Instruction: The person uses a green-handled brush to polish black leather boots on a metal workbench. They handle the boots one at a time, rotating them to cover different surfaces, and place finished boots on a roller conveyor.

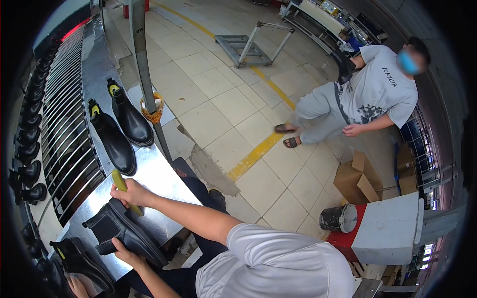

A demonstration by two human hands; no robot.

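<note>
On the metal-topped table [166, 211], my left hand [128, 257] grips a black ankle boot [130, 229] along its lower side. The boot lies tilted, its toe toward me. My right hand [133, 192] is closed around a yellow-green bar-shaped thing [118, 180], its lower end against the boot's upper; its exact kind is unclear. Beyond my right hand stand two black ankle boots, one nearer [113, 141] and one farther [130, 115], with yellow inside their openings. Another black boot [82, 263] lies left of mine, close to another person's hand [77, 286].
A roller conveyor [69, 124] borders the table, with several black boots [30, 134] along its far side. A metal post [141, 59] rises beside an orange basket [153, 108]. A person [370, 89] carries a black boot. Right stand cardboard boxes [355, 179] and a bucket [338, 218].
</note>
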